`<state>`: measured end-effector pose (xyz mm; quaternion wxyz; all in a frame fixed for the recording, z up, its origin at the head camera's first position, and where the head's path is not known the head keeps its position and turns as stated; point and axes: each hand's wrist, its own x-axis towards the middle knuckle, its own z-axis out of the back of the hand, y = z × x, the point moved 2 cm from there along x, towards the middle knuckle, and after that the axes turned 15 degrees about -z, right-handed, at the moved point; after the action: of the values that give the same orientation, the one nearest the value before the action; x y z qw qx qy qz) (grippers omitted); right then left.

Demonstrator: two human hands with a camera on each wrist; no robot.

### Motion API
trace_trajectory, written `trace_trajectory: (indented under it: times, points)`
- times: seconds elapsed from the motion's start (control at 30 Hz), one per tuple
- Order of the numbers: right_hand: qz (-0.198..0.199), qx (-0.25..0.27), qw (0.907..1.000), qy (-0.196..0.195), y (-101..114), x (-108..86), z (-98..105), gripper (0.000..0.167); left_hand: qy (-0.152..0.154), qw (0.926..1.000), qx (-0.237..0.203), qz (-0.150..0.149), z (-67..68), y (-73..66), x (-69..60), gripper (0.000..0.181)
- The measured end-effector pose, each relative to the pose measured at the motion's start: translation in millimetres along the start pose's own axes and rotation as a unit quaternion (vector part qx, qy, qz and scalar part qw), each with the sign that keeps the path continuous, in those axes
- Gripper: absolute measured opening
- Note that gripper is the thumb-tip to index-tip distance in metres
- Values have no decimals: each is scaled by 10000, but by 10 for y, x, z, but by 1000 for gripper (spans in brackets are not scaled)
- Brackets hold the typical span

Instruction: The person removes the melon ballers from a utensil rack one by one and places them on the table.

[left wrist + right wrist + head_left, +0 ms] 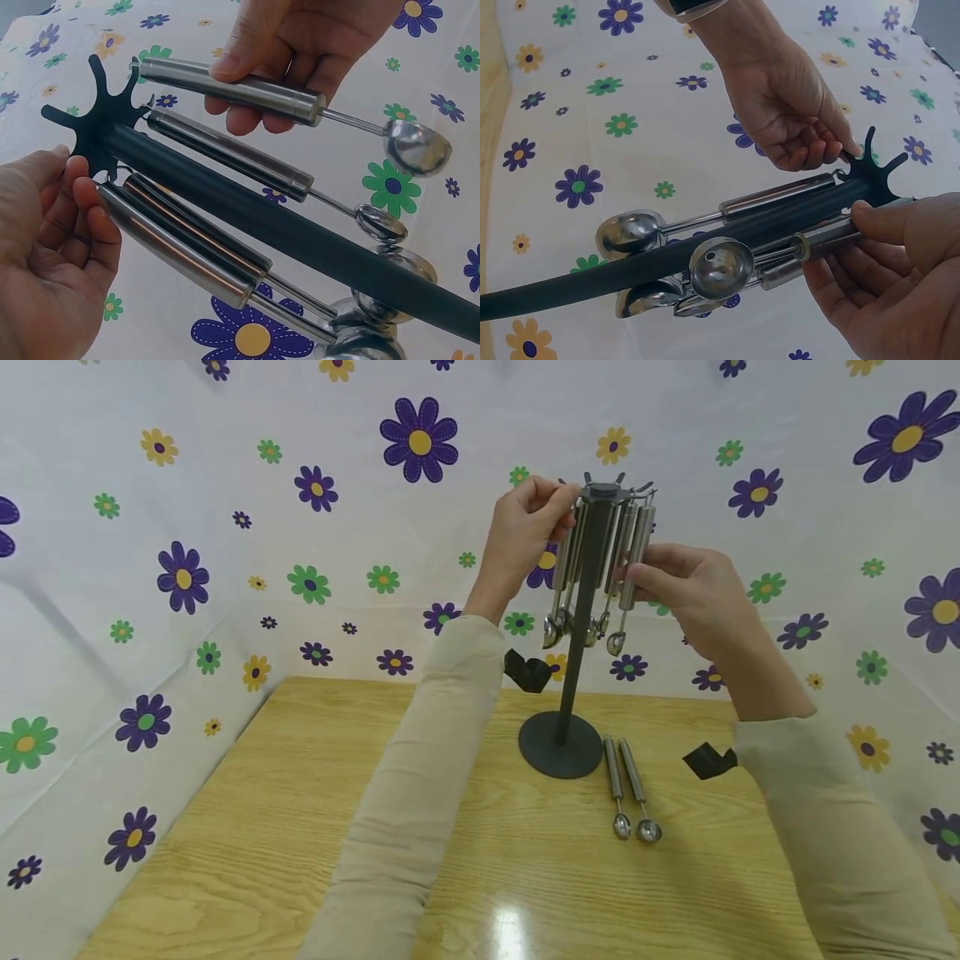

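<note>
Silver metal scoop (pixel 642 537) is right of the black metal stand (pixel 582 610); right hand (pixel 690 589) grips it, left hand (pixel 525 527) pinches the stand's top.

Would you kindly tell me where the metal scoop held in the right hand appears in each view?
Head: the metal scoop is upper right of centre, bowl down, its handle in the right hand.
Left wrist: the scoop slants across the upper part, bowl toward the right edge.
Right wrist: the scoop is below the middle, bowl near centre, handle toward the right.
Shared landmark: the black stand's pole and pronged top.
</note>
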<state>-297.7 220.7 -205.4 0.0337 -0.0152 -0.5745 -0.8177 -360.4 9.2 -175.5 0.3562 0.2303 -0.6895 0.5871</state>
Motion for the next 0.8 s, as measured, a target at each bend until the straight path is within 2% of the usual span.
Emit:
trace_trajectory:
  times: [0.27,0.4,0.57,0.8]
  points:
    - [-146,-205,9996,-147,-2,-73,91,50,66,9999,79,77,-8,18,3,14]
    - [-90,-205,9996,-151,-13,-97,140,46,19,9999,148,64,7,12,13,14]
    - [-105,-367,9991,-192,-81,-150,214,42,14,9999,103,41,10,19,11,13]
    - [-224,-664,9973,-224,-201,-214,332,48,1,10000,80,34,9,27,12,12]
